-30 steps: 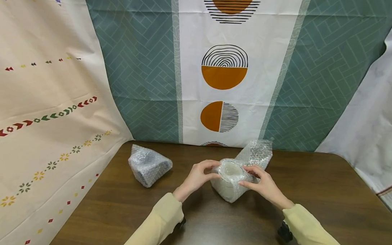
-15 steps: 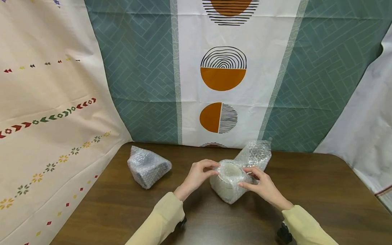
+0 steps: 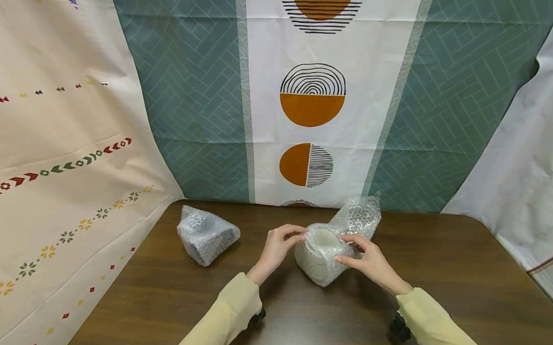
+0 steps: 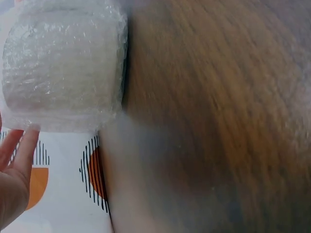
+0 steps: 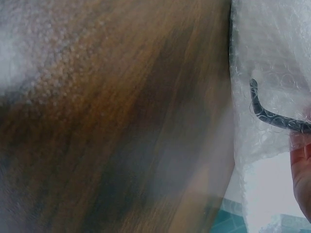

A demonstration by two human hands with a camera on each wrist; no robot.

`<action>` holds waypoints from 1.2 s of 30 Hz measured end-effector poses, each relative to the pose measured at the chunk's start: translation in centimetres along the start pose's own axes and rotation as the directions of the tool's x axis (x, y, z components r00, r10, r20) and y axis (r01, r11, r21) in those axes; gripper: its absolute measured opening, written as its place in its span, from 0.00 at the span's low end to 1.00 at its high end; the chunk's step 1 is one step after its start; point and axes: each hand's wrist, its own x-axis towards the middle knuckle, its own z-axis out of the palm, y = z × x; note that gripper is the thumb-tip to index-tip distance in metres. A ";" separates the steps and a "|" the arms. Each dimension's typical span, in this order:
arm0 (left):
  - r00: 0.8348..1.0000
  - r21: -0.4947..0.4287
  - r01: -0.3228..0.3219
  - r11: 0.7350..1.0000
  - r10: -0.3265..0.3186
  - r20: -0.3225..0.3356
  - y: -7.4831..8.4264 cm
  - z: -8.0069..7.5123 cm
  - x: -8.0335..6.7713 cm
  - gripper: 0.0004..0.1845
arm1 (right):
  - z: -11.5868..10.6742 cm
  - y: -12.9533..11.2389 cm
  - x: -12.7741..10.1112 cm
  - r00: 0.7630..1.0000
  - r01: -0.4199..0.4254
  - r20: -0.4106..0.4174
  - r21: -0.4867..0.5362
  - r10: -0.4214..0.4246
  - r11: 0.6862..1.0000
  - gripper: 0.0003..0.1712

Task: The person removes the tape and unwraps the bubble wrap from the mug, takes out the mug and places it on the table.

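A pale, round-mouthed vessel stands on the table in bubble wrap, its circular top facing up. My left hand pinches the wrap at the left of the rim between thumb and fingertips. On the opposite side my right hand holds the wrapped vessel, thumb in front and fingers at the rim. A loose tail of bubble wrap stretches behind it toward the back right. Through the plastic in the right wrist view shows a dark curved strip, like a handle. The left wrist view shows the vessel's wrapped side.
Another bubble-wrapped bundle, greyish blue, lies at the left of the brown wooden table. A patterned cloth hangs along the back edge, with a cream cloth at the left and a white one at the right.
My left thumb has risen from the vessel's side to meet the fingers at the rim's wrap. My right hand keeps its hold. The head view has shifted slightly.
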 end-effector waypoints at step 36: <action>0.996 0.145 -0.083 0.986 0.077 0.047 -4.2 -0.3 1.5 0.10 | 0.0 -0.3 0.0 1.000 -0.018 -0.006 0.000 0.018 1.000 0.24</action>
